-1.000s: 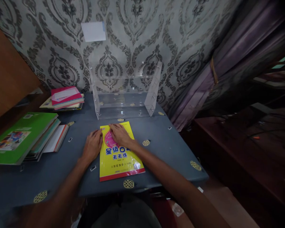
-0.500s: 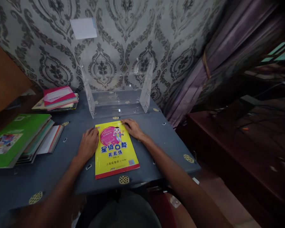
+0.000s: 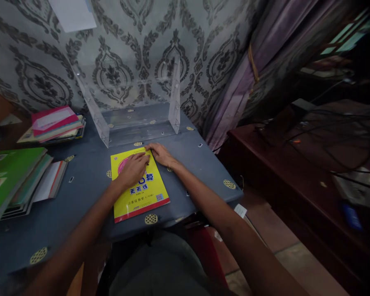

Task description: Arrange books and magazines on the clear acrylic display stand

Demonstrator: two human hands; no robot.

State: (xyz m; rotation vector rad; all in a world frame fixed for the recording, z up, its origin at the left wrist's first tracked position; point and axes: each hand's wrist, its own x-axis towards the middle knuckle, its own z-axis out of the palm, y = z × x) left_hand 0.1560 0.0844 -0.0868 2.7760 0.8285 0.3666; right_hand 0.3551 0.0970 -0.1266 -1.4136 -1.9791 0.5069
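A yellow workbook [image 3: 142, 201] with a red bottom strip lies closed and front cover up on the table. My left hand [image 3: 136, 167] lies across the upper part of its cover, fingers stretched toward the right edge, hiding the pink circle and part of the blue title. At the workbook's top right corner rests my right hand [image 3: 159, 153], its fingers extended and its fingertips at the edge. The two hands are close together but apart. Just behind the workbook stands a clear acrylic rack [image 3: 101, 127].
To the left sit a stack of books with a green one [image 3: 15, 168] on top and a smaller pile under a pink book [image 3: 54, 119]. The blue tablecloth [image 3: 200, 164] has pineapple prints. A dark red cabinet [image 3: 259, 160] with cables stands at the right, beside a purple curtain [image 3: 231, 102].
My left hand has moved right, from the workbook's left edge onto its cover. My right hand stays at the top right corner. The camera view has turned slightly.
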